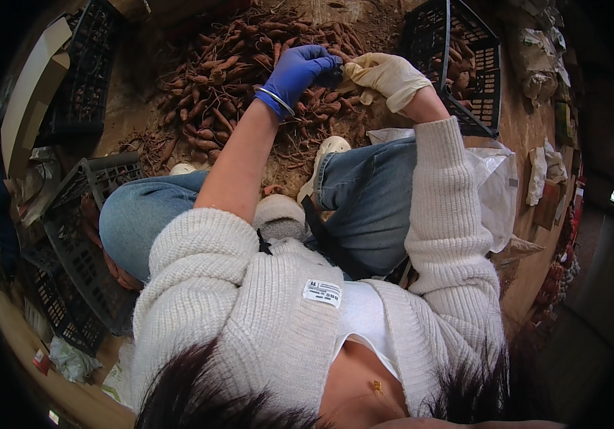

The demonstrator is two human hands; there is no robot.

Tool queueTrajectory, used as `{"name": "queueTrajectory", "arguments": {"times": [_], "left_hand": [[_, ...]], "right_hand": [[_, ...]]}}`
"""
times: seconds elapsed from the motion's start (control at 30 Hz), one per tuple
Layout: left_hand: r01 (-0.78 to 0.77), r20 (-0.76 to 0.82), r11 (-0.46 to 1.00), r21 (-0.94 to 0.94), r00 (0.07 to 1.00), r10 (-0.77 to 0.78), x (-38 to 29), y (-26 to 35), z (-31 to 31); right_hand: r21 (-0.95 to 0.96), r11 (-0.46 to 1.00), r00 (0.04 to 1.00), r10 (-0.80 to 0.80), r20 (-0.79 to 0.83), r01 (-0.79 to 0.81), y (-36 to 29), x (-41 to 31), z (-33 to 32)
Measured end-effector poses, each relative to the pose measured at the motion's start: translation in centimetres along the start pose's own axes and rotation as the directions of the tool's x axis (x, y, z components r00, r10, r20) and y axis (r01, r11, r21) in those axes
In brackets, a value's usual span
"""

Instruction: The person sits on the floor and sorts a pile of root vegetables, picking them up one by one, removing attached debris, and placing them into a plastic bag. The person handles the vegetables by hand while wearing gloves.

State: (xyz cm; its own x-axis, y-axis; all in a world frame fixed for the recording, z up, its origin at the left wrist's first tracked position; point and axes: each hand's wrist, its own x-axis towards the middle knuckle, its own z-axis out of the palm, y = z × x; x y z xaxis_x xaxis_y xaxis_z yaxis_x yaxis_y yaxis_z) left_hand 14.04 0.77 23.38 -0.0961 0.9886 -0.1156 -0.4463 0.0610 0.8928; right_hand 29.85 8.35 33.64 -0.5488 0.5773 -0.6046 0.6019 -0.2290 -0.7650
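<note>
My left hand (302, 72), in a blue glove with a bangle at the wrist, is closed around a reddish-brown sweet potato (339, 54), largely hidden by the fingers. At its right end, the fingertips of my right hand (384, 75), in a loose cream glove, pinch together and touch the root. Both hands are above the right part of a large heap of sweet potatoes (237, 69), many with thin stringy roots. Loose root trimmings (143, 150) lie at the heap's lower left edge.
A black plastic crate (486, 80) holding sweet potatoes stands at the right, beside a white plastic sack (494, 187). More black crates (79, 236) stand at the left, near a cardboard piece (33, 102). My bent knees and light shoes border the heap.
</note>
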Motion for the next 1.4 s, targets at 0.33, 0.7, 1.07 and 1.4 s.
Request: {"name": "queueTrajectory", "arguments": {"times": [0.33,0.7,1.07,1.4], "left_hand": [[0.156,0.123,0.940,0.302,0.972,-0.201,-0.7,0.3,1.1],[0.151,0.253,0.943,0.297,0.939,-0.231,-0.5,-1.3,1.8],[0.268,0.329,0.950,0.163,0.893,-0.308,-0.2,-3.0,0.4],[0.578,-0.643,0.594,0.560,0.755,-0.128,-2.5,-16.8,-15.9]], "right_hand": [[0.265,0.959,0.995,-0.085,-0.060,0.098,-0.5,0.0,-1.2],[0.342,0.930,0.989,-0.106,-0.103,0.135,-0.2,0.3,-1.3],[0.447,0.881,0.974,-0.061,-0.220,0.156,0.4,0.9,-1.8],[0.456,0.858,0.939,-0.080,-0.335,0.236,1.3,1.1,-2.8]]}}
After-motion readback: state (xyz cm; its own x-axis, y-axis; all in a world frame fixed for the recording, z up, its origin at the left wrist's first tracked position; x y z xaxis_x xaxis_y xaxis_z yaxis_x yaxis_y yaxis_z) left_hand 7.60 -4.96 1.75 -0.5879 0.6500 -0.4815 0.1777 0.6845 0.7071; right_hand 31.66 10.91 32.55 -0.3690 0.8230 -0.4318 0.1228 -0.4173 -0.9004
